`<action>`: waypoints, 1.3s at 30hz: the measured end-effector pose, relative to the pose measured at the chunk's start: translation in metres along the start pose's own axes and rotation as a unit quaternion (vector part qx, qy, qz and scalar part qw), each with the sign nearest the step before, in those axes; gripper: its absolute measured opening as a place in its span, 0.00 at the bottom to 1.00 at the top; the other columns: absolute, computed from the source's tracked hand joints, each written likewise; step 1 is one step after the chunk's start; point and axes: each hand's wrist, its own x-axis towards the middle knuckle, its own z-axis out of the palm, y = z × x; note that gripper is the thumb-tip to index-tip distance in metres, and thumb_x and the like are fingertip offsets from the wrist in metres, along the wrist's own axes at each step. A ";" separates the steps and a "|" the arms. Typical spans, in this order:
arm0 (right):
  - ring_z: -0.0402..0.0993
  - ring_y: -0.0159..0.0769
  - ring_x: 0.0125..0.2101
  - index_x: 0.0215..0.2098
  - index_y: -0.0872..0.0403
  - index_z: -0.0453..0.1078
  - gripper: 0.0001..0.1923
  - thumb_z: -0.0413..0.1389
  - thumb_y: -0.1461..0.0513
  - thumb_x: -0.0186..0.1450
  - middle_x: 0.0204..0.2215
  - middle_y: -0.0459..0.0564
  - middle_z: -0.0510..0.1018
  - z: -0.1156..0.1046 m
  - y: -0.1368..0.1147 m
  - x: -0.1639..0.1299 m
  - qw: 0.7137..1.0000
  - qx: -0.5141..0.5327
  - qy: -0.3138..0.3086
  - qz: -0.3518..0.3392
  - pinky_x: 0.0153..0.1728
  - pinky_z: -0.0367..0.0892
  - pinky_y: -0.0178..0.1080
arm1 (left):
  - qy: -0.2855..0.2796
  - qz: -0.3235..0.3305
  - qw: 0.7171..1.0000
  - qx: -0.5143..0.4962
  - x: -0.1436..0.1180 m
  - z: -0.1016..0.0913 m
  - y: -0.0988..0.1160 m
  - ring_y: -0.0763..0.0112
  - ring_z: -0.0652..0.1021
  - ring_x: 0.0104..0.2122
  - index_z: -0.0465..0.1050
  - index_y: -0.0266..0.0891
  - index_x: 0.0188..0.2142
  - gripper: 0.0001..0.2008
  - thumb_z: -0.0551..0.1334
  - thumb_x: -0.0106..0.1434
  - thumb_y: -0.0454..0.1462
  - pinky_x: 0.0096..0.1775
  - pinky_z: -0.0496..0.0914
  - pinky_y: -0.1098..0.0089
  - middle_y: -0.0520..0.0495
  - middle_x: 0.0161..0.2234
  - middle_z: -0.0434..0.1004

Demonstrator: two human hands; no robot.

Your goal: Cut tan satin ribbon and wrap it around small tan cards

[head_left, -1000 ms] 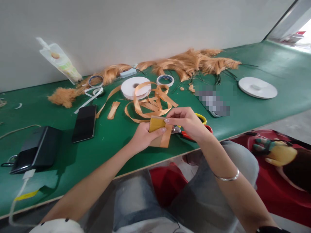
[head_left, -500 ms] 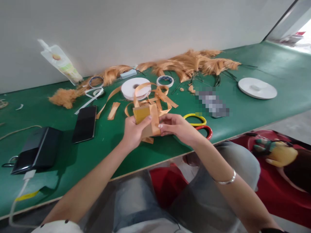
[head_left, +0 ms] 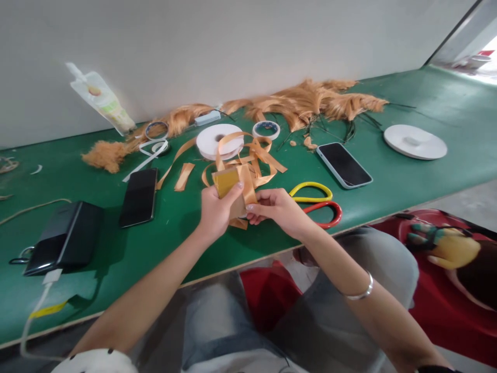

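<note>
My left hand (head_left: 216,211) is closed around a small flat card (head_left: 227,181), part yellow and part brown, with its thumb pressed on top. A band of peach satin ribbon (head_left: 247,184) lies across the card's right side. My right hand (head_left: 277,207) is closed at the card's lower right edge, its fingertips pinching the ribbon there. Loose loops of the same ribbon (head_left: 266,178) trail behind the card toward a white ribbon spool (head_left: 205,142). Scissors with one yellow and one red handle (head_left: 328,213) lie just right of my right hand, their blades hidden.
Bundles of peach fibre (head_left: 310,101) line the wall. A black phone (head_left: 139,199) and a dark power bank (head_left: 64,238) lie left; another phone (head_left: 345,165) and a white disc (head_left: 415,141) lie right. A tape roll (head_left: 266,129) sits behind. The green table's front edge is near my legs.
My right hand has shifted slightly left and down along the ribbon at the card's edge. My left hand keeps its hold on the card. The view has shifted a little.
</note>
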 end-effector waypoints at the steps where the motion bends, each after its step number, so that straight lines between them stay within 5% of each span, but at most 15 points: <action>1: 0.73 0.26 0.21 0.24 0.59 0.71 0.16 0.67 0.54 0.49 0.19 0.44 0.76 0.000 0.001 0.000 1.000 0.000 0.005 -0.002 0.26 0.70 0.31 | 0.000 0.002 1.000 0.002 0.000 0.000 -0.001 0.77 0.71 0.19 0.72 0.34 0.23 0.15 0.69 0.49 0.44 0.21 0.65 0.76 0.52 0.20 0.72; 13: 0.72 0.26 0.18 0.20 0.59 0.70 0.17 0.68 0.55 0.48 0.16 0.45 0.75 -0.001 0.000 0.000 0.999 -0.016 0.034 -0.013 0.22 0.69 0.30 | -0.049 -0.026 0.998 -0.019 0.002 -0.001 -0.004 0.74 0.75 0.23 0.75 0.33 0.30 0.18 0.72 0.44 0.44 0.26 0.70 0.74 0.48 0.27 0.78; 25: 0.75 0.27 0.21 0.23 0.60 0.72 0.15 0.69 0.57 0.46 0.19 0.46 0.78 0.000 0.003 0.003 1.000 0.012 0.016 0.016 0.25 0.71 0.31 | -0.027 -0.028 0.999 -0.024 0.000 0.001 -0.001 0.75 0.73 0.21 0.75 0.34 0.27 0.14 0.72 0.45 0.40 0.23 0.68 0.75 0.51 0.23 0.76; 39: 0.74 0.27 0.19 0.23 0.61 0.72 0.12 0.69 0.63 0.45 0.17 0.45 0.77 -0.008 -0.002 0.003 1.000 0.004 -0.004 0.027 0.22 0.70 0.29 | -0.097 -0.011 0.995 0.004 0.004 -0.005 -0.003 0.73 0.75 0.24 0.77 0.34 0.31 0.16 0.71 0.47 0.43 0.29 0.72 0.72 0.48 0.28 0.79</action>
